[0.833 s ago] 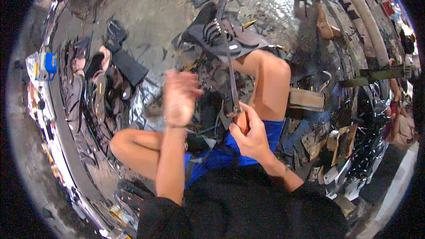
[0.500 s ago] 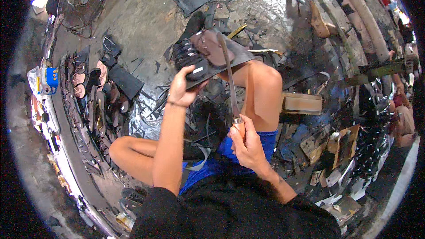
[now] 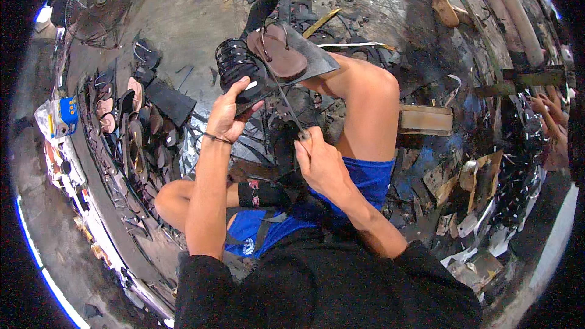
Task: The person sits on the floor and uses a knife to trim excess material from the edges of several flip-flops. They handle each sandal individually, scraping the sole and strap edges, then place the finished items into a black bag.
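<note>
My left hand (image 3: pixel 229 113) grips the near end of a black strappy sandal (image 3: pixel 234 64), thumb on top and fingers partly hidden underneath. Beside that sandal, a brown thong sandal (image 3: pixel 283 60) lies on a dark flat sheet (image 3: pixel 320 64), which reaches to my raised right knee. My right hand (image 3: pixel 318 157) is closed around the handle of a long, thin knife (image 3: pixel 287 105). Its blade slants up and left, the tip end by the edge of the sheet between the two sandals. Whether the blade touches the sheet I cannot tell.
Rows of sandals (image 3: pixel 134 128) line the left side, near a blue box (image 3: pixel 68 113). A fan (image 3: pixel 100 0) stands far left. Dark scraps (image 3: pixel 304 6) litter the floor ahead. On the right are a wooden block (image 3: pixel 425 120), cardboard pieces (image 3: pixel 472 176) and long rolls (image 3: pixel 512 12).
The knife has swung from upright in front of the sheet to slanting left along its edge. My right hand has moved up and left. The sandals and sheet have shifted left and tilted flatter.
</note>
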Available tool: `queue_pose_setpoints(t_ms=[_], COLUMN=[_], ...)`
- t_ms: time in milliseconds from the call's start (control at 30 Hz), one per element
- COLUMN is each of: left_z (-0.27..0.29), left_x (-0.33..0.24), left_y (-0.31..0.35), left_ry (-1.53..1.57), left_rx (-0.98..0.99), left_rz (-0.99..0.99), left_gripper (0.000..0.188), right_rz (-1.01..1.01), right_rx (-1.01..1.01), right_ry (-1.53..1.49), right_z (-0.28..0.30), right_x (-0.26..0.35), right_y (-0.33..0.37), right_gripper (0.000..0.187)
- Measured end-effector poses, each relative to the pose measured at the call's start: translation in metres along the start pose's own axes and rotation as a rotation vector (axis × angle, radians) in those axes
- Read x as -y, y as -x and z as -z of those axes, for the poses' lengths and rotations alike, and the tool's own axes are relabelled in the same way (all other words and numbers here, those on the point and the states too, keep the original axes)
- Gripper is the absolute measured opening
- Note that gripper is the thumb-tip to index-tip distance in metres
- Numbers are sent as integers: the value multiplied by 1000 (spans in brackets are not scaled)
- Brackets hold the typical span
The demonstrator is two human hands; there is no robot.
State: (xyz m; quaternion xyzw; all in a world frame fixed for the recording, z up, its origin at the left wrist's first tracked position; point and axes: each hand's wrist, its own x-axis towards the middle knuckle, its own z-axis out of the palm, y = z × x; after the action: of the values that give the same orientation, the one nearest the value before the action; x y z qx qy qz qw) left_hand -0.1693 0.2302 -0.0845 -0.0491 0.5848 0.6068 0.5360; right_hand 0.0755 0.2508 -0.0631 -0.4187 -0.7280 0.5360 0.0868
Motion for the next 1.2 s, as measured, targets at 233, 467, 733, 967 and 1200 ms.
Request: queue_pose_setpoints(t_ms=[233,467,733,967,1200], left_z=[-2,7,2,-18,2], left_x=[12,25,36,42,48], left_y=[6,4,2,-2,52], left_ry=[82,156,253,426,341], left_rx=[22,48,33,69,76], left_rz=[-22,-24,-39,51,-54], left_gripper=[27,24,21,20,28], right_rz=[14,124,96,92,-34], right_rx=[-17,72,280,95,278], right_ry=[63,88,528,478,198], right_z=[-10,-11,-58,-146,-155], right_x=[-1,-17,-52,-172,-43], right_y=[-48,-94,-159,-221,-237], right_gripper=[32,31,43,39,35])
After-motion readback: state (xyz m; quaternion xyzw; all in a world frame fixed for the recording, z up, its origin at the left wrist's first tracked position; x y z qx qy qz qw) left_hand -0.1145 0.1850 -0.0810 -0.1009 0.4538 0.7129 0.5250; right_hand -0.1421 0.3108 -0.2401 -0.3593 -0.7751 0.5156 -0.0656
